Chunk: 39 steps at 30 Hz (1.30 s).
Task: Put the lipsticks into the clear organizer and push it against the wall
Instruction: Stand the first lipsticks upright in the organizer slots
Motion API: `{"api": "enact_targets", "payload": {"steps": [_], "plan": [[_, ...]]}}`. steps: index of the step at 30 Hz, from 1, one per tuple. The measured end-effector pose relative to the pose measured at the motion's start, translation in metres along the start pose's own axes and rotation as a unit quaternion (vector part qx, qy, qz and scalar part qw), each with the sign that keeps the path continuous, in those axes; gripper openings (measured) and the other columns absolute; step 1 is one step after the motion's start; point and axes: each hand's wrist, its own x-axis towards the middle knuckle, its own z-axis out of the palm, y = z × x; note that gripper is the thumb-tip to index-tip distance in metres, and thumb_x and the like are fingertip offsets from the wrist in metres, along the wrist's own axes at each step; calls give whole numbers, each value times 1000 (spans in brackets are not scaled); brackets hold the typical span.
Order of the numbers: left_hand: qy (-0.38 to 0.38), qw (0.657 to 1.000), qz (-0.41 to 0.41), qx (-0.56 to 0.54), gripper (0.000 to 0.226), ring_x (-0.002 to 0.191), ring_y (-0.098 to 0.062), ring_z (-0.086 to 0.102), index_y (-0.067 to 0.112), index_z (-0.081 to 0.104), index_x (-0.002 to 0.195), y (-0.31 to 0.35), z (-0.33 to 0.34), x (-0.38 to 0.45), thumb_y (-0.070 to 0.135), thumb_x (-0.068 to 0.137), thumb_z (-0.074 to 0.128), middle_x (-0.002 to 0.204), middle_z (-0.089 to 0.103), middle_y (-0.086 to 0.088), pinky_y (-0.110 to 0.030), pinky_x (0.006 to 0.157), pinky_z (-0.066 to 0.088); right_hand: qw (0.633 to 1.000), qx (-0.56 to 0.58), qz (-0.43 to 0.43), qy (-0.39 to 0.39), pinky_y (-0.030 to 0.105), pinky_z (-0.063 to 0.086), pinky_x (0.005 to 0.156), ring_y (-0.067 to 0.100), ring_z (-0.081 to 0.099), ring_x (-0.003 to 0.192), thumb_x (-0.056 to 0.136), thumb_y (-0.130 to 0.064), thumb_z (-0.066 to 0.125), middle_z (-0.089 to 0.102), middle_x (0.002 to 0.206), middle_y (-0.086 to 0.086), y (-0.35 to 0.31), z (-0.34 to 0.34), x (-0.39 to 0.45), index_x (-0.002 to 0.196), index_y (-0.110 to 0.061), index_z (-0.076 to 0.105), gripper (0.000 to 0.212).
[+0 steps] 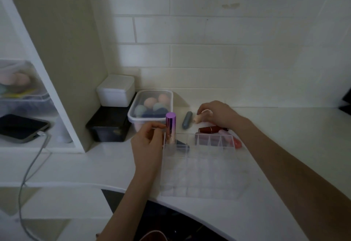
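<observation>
1. While a dark tablet is lying on the shelf at far left with a grey cable trailing down from it, a white lidded box is sitting on a black box in the corner.
2. A clear tub of makeup sponges is standing just beside them on the white counter.
3. The left hand is pinching a purple-and-pink lipstick between its fingers, holding it upright in the back-left compartment of the clear organizer.
4. A grey-blue lipstick is lying on the counter behind the organizer.
5. The right hand is curling its fingers around a peach lipstick.
6. A dark red lipstick and a pink one are lying near the organizer's back-right corner, well short of the tiled wall.
</observation>
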Motion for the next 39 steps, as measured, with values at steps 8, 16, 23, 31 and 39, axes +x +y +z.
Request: {"api": "enact_targets", "payload": {"steps": [8,16,23,31,39], "plan": [[3,1000,11,1,21,56,-17,55,4,62,68,-3,0,0,3,85,49,61,62,-8,-35,56,49,941,294,-62,158,32,53,79,16,66,85,97,-22,48,65,94,5,-19,-15,-35,110,-39,49,21],[-1,1000,10,10,22,54,-7,52,5,61,66,-2,-1,-4,5,85,49,61,61,-5,-23,54,45,894,425,-73,119,34,58,72,20,69,79,85,-8,65,67,95,20,-55,-12,-78,95,-24,48,26],[4,1000,7,10,20,54,-5,50,2,62,68,-1,-1,-5,3,84,50,62,62,-5,-17,52,41,896,427,-106,57,41,57,79,23,68,94,79,6,66,72,98,6,-51,-19,-87,80,-13,41,31],[-1,1000,16,11,20,52,-3,48,1,61,67,-1,-1,-6,1,83,49,59,59,-4,-11,50,38,959,253,-126,20,22,51,67,12,61,84,75,-6,68,64,100,0,-67,-15,-93,101,-26,57,34],[-8,1000,19,12,21,53,-6,50,2,61,66,-4,-1,-5,4,84,50,60,61,-7,-17,51,41,987,101,-128,-4,8,40,75,-1,51,84,84,-20,62,49,94,-13,-76,-8,-98,111,-30,63,29]]}}
